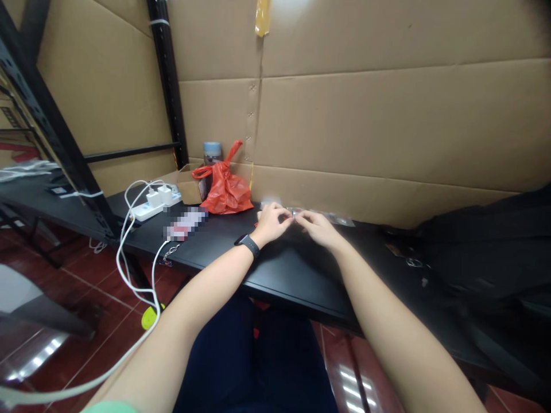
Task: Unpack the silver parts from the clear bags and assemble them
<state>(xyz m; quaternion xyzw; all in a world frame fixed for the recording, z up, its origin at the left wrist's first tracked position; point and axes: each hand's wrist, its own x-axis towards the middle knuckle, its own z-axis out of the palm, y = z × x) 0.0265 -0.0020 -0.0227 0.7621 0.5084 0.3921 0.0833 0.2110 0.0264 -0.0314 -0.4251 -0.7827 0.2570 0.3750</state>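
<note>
Close together near the back of the black shelf top (284,261), my left hand (272,222) and my right hand (317,226) meet with bent, pinching fingers. Between their fingertips is a small clear plastic packet (294,213), its contents too small to make out. A dark watch is strapped round my left wrist. Just behind and right of my right hand, several clear plastic packets (341,219) lie along the cardboard wall. Another bit of clear plastic (271,202) shows behind my left hand. A trace of red shows by my left fingers.
Left of my hands stand a knotted red plastic bag (228,189), a blue-lidded bottle (212,150) and a small cardboard box (189,184). A white power strip (157,206), phone (186,223) and trailing white cable (123,261) lie further left. A black bag (486,269) fills the right.
</note>
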